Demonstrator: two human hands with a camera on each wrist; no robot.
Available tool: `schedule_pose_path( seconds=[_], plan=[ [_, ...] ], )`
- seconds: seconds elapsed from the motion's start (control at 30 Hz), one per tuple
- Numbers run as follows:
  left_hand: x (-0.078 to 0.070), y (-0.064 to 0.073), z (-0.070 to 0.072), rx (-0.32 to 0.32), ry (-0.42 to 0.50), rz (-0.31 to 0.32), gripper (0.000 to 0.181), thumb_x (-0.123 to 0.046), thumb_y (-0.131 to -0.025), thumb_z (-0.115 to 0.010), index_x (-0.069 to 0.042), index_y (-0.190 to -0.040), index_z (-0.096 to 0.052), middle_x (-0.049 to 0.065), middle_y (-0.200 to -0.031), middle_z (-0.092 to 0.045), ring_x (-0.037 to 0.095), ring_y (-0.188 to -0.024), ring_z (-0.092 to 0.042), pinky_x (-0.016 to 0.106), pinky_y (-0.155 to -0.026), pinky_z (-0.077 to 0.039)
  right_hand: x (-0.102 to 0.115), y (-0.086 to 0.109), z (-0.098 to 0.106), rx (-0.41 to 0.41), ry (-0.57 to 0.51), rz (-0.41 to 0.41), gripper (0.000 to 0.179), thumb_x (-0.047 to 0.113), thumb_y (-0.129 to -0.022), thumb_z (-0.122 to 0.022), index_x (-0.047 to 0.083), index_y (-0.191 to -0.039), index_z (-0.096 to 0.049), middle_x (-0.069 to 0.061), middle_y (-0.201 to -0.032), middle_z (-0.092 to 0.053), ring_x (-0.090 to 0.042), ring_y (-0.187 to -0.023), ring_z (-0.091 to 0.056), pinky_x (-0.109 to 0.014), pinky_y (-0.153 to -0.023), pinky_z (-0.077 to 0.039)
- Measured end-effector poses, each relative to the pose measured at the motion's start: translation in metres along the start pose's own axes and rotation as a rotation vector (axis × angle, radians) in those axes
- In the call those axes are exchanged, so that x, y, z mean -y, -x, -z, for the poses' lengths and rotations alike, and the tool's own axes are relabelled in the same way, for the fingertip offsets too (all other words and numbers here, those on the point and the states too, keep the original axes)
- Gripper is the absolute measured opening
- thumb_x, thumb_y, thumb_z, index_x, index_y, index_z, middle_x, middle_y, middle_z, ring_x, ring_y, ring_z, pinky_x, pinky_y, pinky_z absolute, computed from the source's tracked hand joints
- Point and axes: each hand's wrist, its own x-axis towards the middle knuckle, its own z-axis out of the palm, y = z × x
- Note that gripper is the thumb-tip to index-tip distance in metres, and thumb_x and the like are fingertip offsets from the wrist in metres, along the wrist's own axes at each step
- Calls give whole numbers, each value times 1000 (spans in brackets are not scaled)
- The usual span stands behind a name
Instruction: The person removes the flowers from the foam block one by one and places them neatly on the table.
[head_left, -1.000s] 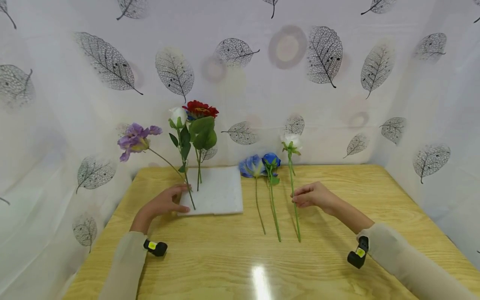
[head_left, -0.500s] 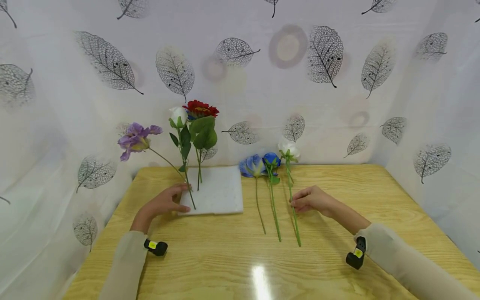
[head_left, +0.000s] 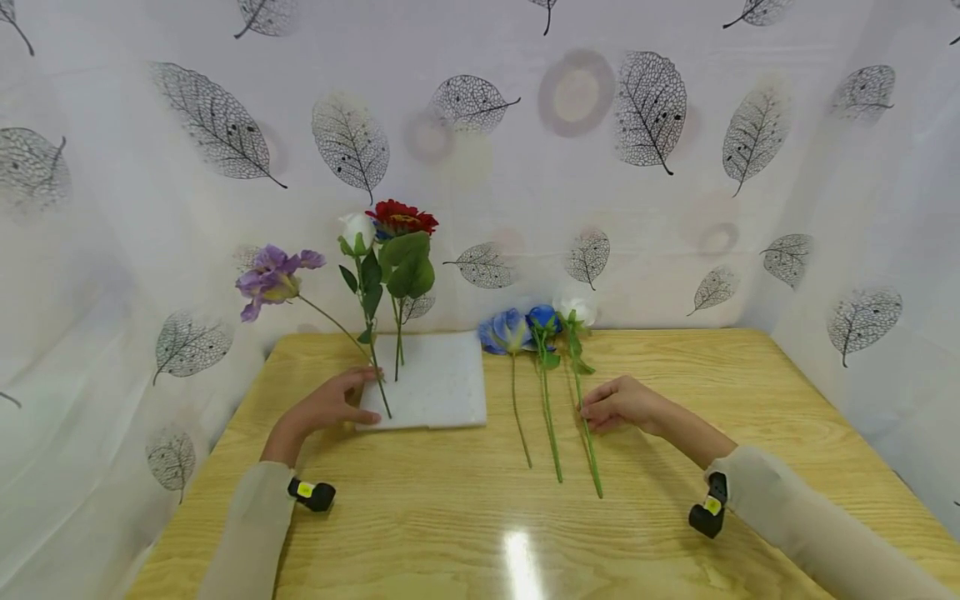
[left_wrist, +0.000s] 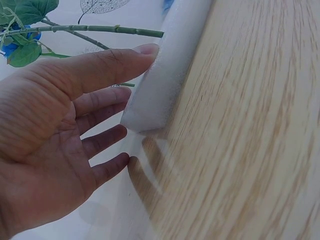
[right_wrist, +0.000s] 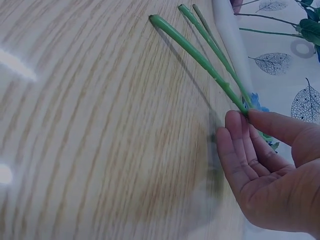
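Observation:
My left hand [head_left: 322,404] holds the left end of a white foam block [head_left: 442,392], thumb at its front edge and fingers along its side. Stuck upright in the foam are a white rose [head_left: 357,232] and a red flower [head_left: 402,218], while a purple flower [head_left: 272,282] leans out left; a bit of blue bloom shows behind the red one. My right hand [head_left: 622,404] pinches the green stem [right_wrist: 200,60] of a white flower [head_left: 577,312] between thumb and fingertips, low over the table. Left of it lie a dark blue rose [head_left: 543,319] and a light blue flower [head_left: 507,332].
The wooden table [head_left: 420,517] runs back to a white curtain [head_left: 495,192] printed with leaves, which also hangs along both sides. Light glares on the tabletop near its front. The blue blooms lie just right of the foam block.
The white flower's head has sunk towards the table beside the dark blue rose as my right hand lowers slightly. My left hand and the foam block have stayed put.

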Motion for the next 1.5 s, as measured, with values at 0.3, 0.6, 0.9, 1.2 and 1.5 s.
schedule_pose_path(
  seconds=[0.3,0.6,0.9,1.2,1.5],
  plan=[
    [1,-1,0,1,-1,8,85,-29,-86,-84,1,-153,-41,30,-162,-29,53,-149,-25,69,-119,-25,-2,-2,1,21,-11,-16,36,5,-97,-65,-19,-124,-61,-4,-94,-78,-14,-81,-74,-34,-81,-64],
    [2,-1,-1,3,5,8,86,-29,-85,-84,3,-153,-41,31,-162,-29,53,-149,-24,68,-119,-24,0,-1,1,23,-23,-43,35,6,-99,-63,-18,-124,-61,-4,-89,-77,-13,-80,-74,-33,-81,-64],
    [3,-2,-1,2,14,5,88,-29,-84,-85,7,-151,-41,32,-162,-28,54,-150,-22,67,-120,-23,3,1,4,12,-11,-40,37,7,-100,-61,-18,-127,-60,-4,-93,-77,-14,-86,-74,-34,-84,-63],
    [4,-3,-1,-2,11,5,87,-28,-84,-85,6,-152,-41,31,-162,-28,54,-149,-23,67,-120,-24,9,-1,6,-43,17,-14,37,9,-99,-64,-16,-127,-62,-4,-98,-78,-16,-91,-74,-37,-88,-62],
    [4,-3,-1,2,-4,15,87,-30,-85,-84,4,-152,-41,30,-162,-28,54,-149,-23,68,-120,-24,23,-8,5,-91,31,-18,43,11,-101,-63,-17,-133,-56,-14,-115,-75,-14,-95,-74,-42,-96,-60]
  ],
)
